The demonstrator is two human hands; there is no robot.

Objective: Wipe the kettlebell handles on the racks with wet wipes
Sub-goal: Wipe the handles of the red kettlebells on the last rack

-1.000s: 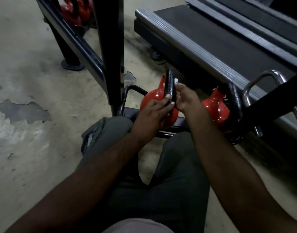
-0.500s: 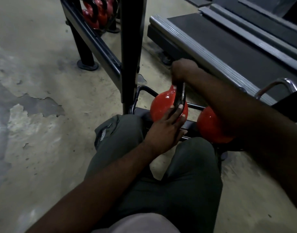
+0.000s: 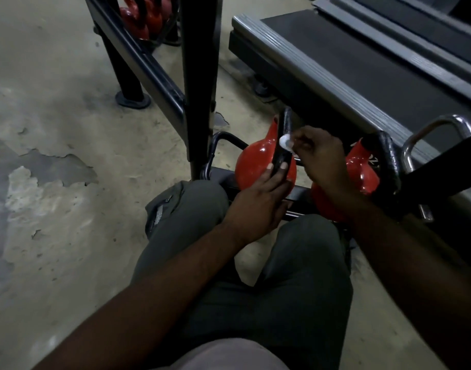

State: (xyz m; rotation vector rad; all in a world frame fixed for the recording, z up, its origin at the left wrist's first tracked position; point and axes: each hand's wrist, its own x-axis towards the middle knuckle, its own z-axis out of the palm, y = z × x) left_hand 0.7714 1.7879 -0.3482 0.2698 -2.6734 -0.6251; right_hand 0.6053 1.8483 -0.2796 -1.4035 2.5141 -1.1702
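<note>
A red kettlebell (image 3: 255, 164) with a black handle (image 3: 282, 134) sits on the lowest rail of the black rack (image 3: 199, 84), just past my knees. My left hand (image 3: 258, 206) holds the near lower end of that handle, fingertips curled on it. My right hand (image 3: 319, 156) pinches a small white wet wipe (image 3: 285, 142) and presses it against the handle's right side. A second red kettlebell (image 3: 362, 174) with a black handle stands to the right, partly hidden behind my right wrist.
More red kettlebells (image 3: 141, 20) sit on the rack's far end at the top. A treadmill deck (image 3: 349, 62) runs close along the right, with a chrome bar (image 3: 437, 134) beside the second kettlebell. Worn concrete floor (image 3: 55, 156) spreads to the left. My knees fill the foreground.
My right hand has come down from the top of the handle to its middle, and the white wipe now shows. My left hand has kept its hold on the handle's lower end.
</note>
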